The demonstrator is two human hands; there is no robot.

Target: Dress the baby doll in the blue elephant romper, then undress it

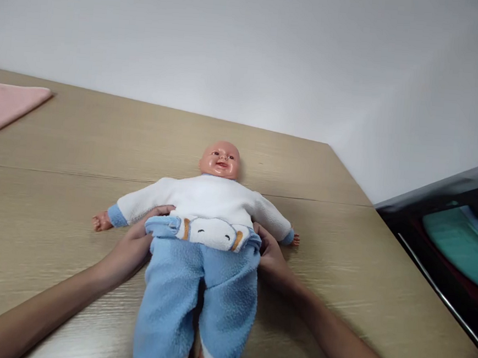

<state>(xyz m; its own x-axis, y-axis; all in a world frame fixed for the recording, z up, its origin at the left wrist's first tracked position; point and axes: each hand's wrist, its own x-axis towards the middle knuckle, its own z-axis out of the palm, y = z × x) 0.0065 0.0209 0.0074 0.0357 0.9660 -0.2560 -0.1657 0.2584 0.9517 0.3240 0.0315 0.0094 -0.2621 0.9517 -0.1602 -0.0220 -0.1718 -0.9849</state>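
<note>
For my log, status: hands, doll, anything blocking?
Left hand, right hand touching doll at waist, grip unclear. Doll face up on table. Pink cloth apart, not blocking.

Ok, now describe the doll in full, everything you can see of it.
The doll lies face up on the table, its bald, glossy, plastic-looking head away from the camera, mouth smiling, arms spread. It wears a fleecy-looking white top with blue cuffs, and blue trousers with white hems. A bunched blue band with a white face design crosses its waist. The left hand and right hand touch its sides there. Its feet are out of frame.
</note>
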